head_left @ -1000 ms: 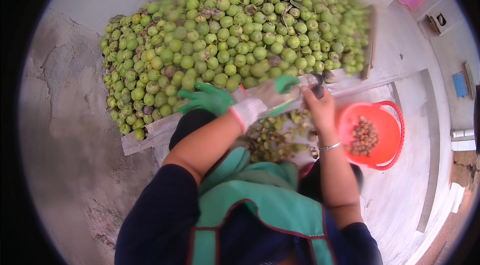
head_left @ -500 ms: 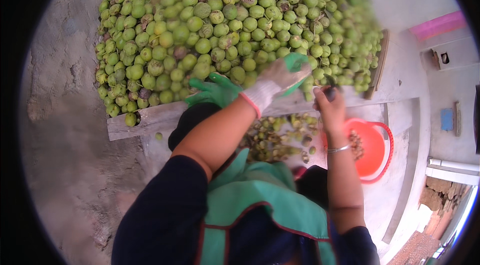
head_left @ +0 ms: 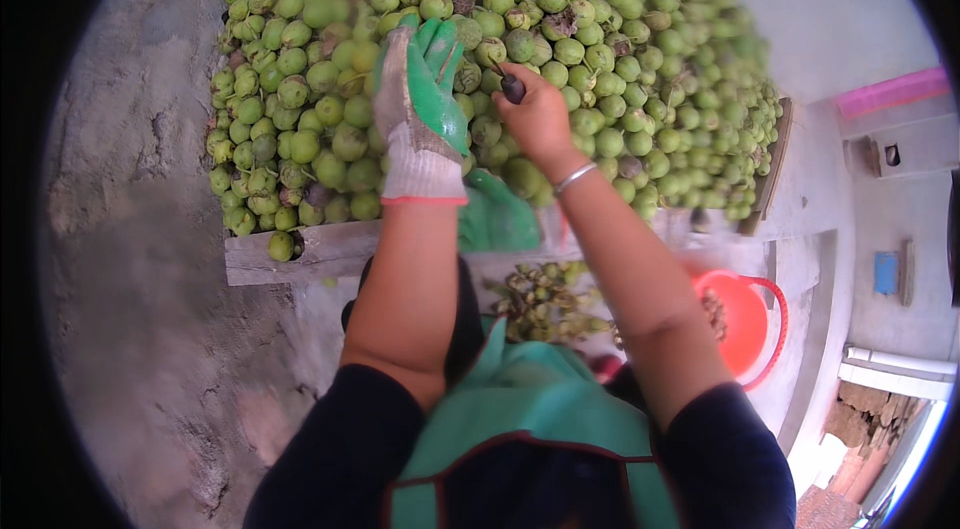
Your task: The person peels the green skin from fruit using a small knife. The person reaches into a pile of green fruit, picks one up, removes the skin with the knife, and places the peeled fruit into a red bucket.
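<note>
Green round fruits (head_left: 560,39) make the biggest thing before us: a wide heap of them (they look like nuts in their husks, some gone brown) lies on the ground behind a low wooden board (head_left: 300,254). The heap fills the upper half of the view, and both our arms reach forward over the board to it.

Next in size is the orange basket (head_left: 750,324) at our right, beside the right forearm, with small brown pieces inside. Between the arms, close to our green apron (head_left: 540,399), lies a small pile of dark husk pieces (head_left: 545,299).

Our left hand (head_left: 420,114) wears a white knitted glove with a green palm. Its fingers are spread and laid flat over the fruits, so the grip is apart and closes on nothing that we can see. The nearest fruits lie directly under it and just ahead of the fingertips.

Our right hand (head_left: 535,119) is bare, with a thin bracelet (head_left: 573,177) on the wrist. Its grip is clamped around a small dark tool (head_left: 512,86), whose tip points up and away from us. This hand rests just beside the left one, at about the same reach into the heap.
</note>
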Motion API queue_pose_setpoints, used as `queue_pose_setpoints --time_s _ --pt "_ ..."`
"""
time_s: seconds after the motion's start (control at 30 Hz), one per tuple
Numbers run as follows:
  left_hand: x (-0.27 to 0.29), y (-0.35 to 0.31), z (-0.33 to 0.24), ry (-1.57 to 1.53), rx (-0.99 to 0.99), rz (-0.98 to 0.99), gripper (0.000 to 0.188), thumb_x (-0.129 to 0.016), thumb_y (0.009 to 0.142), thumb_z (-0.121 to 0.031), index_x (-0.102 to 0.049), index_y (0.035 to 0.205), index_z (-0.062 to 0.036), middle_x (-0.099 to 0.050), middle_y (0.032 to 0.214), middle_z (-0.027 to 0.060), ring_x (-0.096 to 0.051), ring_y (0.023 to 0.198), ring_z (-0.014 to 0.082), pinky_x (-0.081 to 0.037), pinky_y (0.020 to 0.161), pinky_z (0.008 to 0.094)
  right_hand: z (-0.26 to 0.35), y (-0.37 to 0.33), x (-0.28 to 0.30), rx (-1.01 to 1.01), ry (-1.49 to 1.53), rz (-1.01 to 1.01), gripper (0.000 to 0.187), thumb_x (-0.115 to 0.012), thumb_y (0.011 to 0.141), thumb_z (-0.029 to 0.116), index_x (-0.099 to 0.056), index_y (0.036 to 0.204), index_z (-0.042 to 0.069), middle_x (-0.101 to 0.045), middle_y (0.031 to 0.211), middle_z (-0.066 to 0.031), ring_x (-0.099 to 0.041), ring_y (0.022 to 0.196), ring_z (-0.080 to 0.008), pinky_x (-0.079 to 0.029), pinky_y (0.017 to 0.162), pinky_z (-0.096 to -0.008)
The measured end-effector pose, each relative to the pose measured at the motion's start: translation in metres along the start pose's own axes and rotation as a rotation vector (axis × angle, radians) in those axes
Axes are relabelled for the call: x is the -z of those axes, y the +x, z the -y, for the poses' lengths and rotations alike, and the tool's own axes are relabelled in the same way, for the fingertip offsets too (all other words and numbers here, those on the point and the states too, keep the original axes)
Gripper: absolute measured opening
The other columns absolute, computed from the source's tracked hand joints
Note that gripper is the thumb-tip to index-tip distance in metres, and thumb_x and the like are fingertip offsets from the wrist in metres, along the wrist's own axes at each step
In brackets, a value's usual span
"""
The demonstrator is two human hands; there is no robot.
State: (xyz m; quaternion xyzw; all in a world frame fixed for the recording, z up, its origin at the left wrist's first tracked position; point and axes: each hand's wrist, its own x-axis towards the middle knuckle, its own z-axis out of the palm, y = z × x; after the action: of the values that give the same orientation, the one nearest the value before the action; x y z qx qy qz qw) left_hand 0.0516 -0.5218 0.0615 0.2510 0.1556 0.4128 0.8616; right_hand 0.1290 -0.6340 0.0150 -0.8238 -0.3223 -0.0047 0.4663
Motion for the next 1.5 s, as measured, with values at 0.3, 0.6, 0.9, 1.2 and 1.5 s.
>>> queue_pose_setpoints --time_s 0.3,0.6,0.9,1.2,1.5 --pt "0.015 0.01 -0.026 -0.099 -0.026 -0.063 0.043 -0.048 0.097 -0.023 -0.041 0.13 0.0051 -0.048 0.128 0.0208 -0.048 0.122 0.0338 -0.04 0.105 0.0484 0.012 0.045 -0.053 0.03 -0.492 0.376 0.042 -0.064 0.078 0.008 -0.056 0.119 0.011 -0.062 0.113 -0.0149 -0.061 0.102 -0.0338 -0.05 0.083 -0.0424" --pt "-0.001 -0.012 -0.006 0.408 0.348 0.282 0.049 -0.06 0.092 -0.029 -0.05 0.128 0.0024 -0.058 0.119 0.0117 -0.059 0.107 0.0211 -0.048 0.094 0.0335 0.041 0.009 0.062 -0.368 0.441 0.272 0.045 -0.074 0.082 0.016 -0.053 0.116 -0.006 -0.06 0.087 -0.0052 -0.06 0.068 -0.0094 -0.05 0.057 -0.0228" --pt "-0.027 -0.104 0.086 0.432 0.821 0.795 0.046 -0.056 0.094 -0.028 -0.048 0.13 -0.0015 -0.06 0.116 0.0114 -0.062 0.099 0.0192 -0.056 0.086 0.037 0.025 -0.111 0.192 -0.052 -0.244 -0.055 0.048 -0.082 0.069 0.022 -0.061 0.108 0.004 -0.062 0.089 -0.0111 -0.062 0.081 -0.0247 -0.051 0.075 -0.0347" --pt "-0.033 -0.192 0.133 0.501 1.149 1.021 0.035 -0.048 0.097 -0.02 -0.052 0.125 0.0008 -0.06 0.114 0.008 -0.062 0.099 0.0151 -0.053 0.087 0.0299 -0.009 -0.22 0.241 -0.178 -0.244 -0.131 0.046 -0.079 0.066 0.019 -0.061 0.104 0.002 -0.063 0.089 -0.0167 -0.062 0.085 -0.0337 -0.05 0.074 -0.0406" --pt "-0.004 -0.202 0.193 0.973 0.507 1.501 0.037 -0.048 0.097 -0.025 -0.052 0.124 -0.001 -0.061 0.107 0.006 -0.062 0.091 0.0125 -0.052 0.079 0.0278 -0.035 -0.255 0.271 -0.258 -0.025 -0.159 0.047 -0.074 0.067 0.018 -0.06 0.108 0.0 -0.062 0.095 -0.0184 -0.062 0.087 -0.0339 -0.05 0.078 -0.0384"
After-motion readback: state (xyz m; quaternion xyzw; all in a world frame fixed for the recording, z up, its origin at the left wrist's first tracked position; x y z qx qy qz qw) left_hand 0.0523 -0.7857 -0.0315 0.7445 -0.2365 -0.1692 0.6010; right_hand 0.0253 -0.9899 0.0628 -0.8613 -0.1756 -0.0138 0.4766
